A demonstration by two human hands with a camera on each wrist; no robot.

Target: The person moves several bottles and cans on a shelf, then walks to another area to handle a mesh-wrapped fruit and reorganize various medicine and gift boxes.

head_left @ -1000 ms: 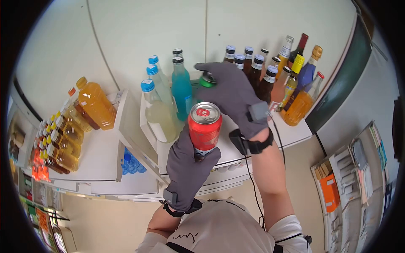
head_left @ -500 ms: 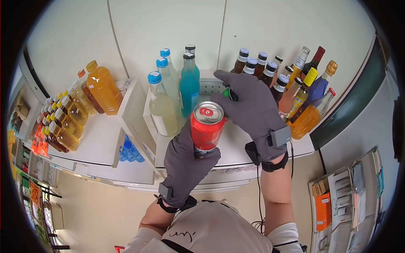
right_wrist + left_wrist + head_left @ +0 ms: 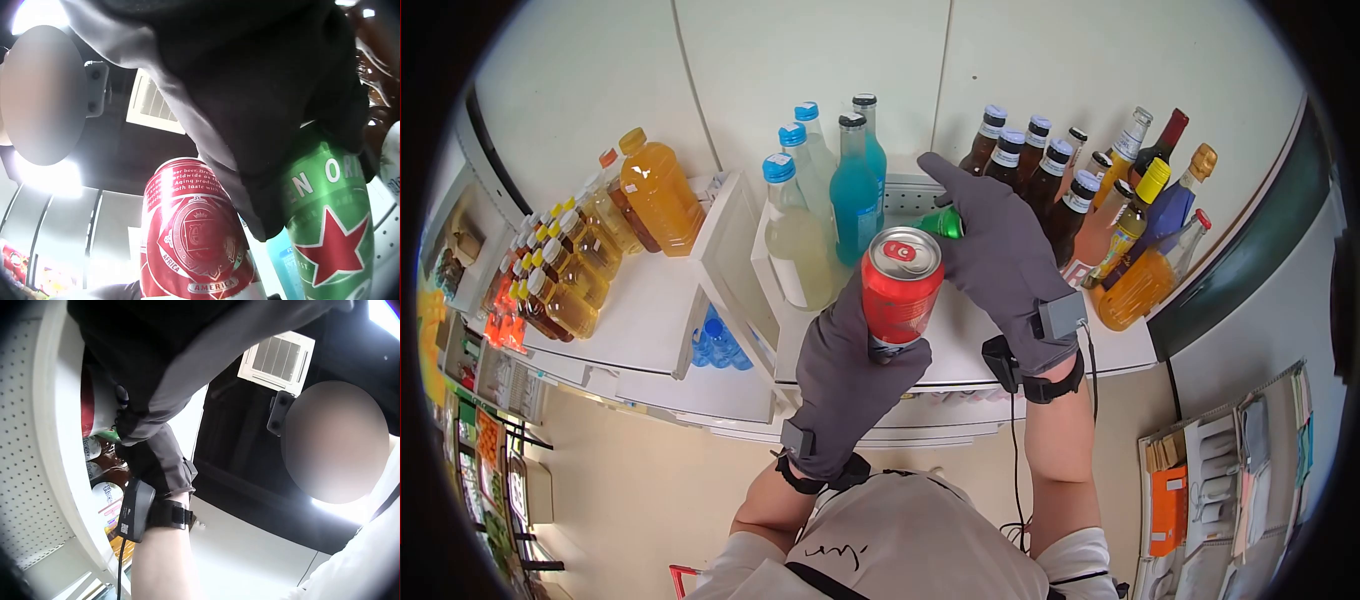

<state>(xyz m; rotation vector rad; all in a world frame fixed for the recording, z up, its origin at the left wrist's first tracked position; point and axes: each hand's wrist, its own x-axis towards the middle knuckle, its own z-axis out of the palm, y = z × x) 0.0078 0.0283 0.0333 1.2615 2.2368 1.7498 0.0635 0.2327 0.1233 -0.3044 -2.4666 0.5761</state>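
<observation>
In a grey glove, my left hand (image 3: 852,385) grips a red can (image 3: 902,290) from below and the side, its lid facing up. My gloved right hand (image 3: 1005,255) is curled round a green can (image 3: 943,222), just right of and behind the red one; its index finger points out. The right wrist view shows the green can (image 3: 331,231) with a red star under the dark glove (image 3: 275,94), beside the red can (image 3: 195,237). In the left wrist view a strip of the red can (image 3: 87,411) shows at the left.
Blue and pale bottles (image 3: 797,245) stand left of the hands, brown and coloured bottles (image 3: 1135,285) at the right. A white divider (image 3: 735,250) separates them from juice bottles (image 3: 662,195). A perforated panel (image 3: 908,202) lies behind the green can.
My right hand has drawn back and to the right with the green can, which now shows more of its side. My left hand keeps its grip on the red can. The head view has shifted.
</observation>
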